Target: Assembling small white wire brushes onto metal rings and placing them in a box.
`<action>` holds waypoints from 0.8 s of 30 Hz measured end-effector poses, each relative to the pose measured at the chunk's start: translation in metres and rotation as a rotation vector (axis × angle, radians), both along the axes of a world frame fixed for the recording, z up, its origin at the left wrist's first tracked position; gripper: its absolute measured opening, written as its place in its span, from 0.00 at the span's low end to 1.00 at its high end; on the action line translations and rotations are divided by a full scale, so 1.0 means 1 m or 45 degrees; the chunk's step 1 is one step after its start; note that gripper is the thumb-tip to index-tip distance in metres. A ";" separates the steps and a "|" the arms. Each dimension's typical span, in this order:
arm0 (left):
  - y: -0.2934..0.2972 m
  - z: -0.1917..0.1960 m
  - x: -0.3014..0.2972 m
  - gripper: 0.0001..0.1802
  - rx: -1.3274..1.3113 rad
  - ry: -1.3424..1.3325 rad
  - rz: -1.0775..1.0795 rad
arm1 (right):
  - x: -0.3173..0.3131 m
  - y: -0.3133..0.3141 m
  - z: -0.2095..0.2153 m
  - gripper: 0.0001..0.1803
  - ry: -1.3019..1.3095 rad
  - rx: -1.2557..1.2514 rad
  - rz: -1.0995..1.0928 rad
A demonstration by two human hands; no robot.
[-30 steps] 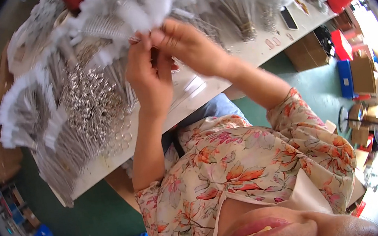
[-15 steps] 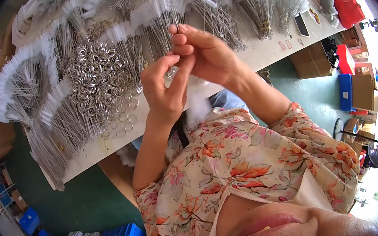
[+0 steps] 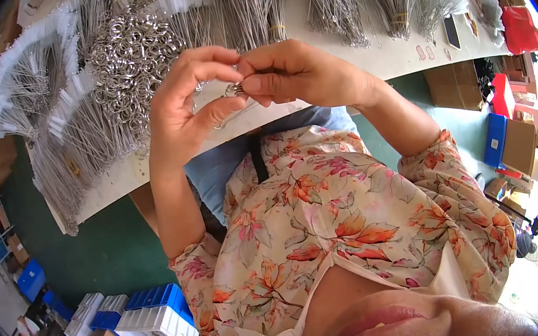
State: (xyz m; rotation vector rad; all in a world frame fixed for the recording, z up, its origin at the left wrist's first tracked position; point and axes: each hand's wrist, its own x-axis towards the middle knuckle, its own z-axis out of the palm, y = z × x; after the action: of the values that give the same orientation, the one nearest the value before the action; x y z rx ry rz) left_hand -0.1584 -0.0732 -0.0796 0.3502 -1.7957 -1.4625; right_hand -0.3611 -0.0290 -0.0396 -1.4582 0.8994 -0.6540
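My right hand [image 3: 305, 74] is closed, thumb against bent fingers, around small shiny metal loops [image 3: 233, 90] that poke out past the thumb tip. Whether these are loose rings or the looped ends of wire brushes I cannot tell. Facing it, my left hand [image 3: 185, 104] has its thumb and fingers apart, with the fingertips touching or almost touching the right hand's fingers. Just beyond the left hand lies a heap of silver split rings [image 3: 130, 57] on the table. Bundles of thin wire brushes with white bristle heads [image 3: 258, 13] lie behind both hands.
More brush bundles [image 3: 90, 138] cover the left of the white table [image 3: 364, 67]. A phone [image 3: 451, 33] lies near its right edge, beside small pinkish loops [image 3: 421, 52]. A cardboard box [image 3: 455, 85] stands below on the right; blue and white bins [image 3: 157, 323] sit on the floor at lower left.
Both hands have come lower and nearer to me. The left hand's fingers have spread apart, and the right hand has turned so its back shows. The view has shifted slightly.
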 end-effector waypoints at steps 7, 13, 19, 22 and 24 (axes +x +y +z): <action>0.032 -0.005 -0.012 0.11 -0.358 -0.086 0.276 | -0.030 0.020 0.004 0.10 0.233 0.324 0.038; 0.062 -0.062 0.032 0.10 0.134 -1.181 0.819 | -0.133 0.059 -0.058 0.06 2.104 -0.655 -0.037; 0.062 -0.065 0.022 0.05 0.197 -0.591 0.848 | -0.040 0.044 -0.058 0.04 0.549 -0.540 -0.308; 0.058 -0.034 0.012 0.02 0.406 -0.055 0.826 | 0.027 0.033 -0.054 0.03 0.475 -0.852 -0.228; 0.048 -0.011 0.018 0.03 0.284 -0.130 0.818 | 0.043 0.024 -0.053 0.04 0.506 -0.756 -0.230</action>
State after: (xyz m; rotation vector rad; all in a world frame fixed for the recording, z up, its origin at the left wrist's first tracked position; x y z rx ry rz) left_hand -0.1402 -0.0248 -0.0907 1.0250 -1.3998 -1.1843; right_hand -0.3184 -0.0047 -0.0928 -2.1028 1.2174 -0.8252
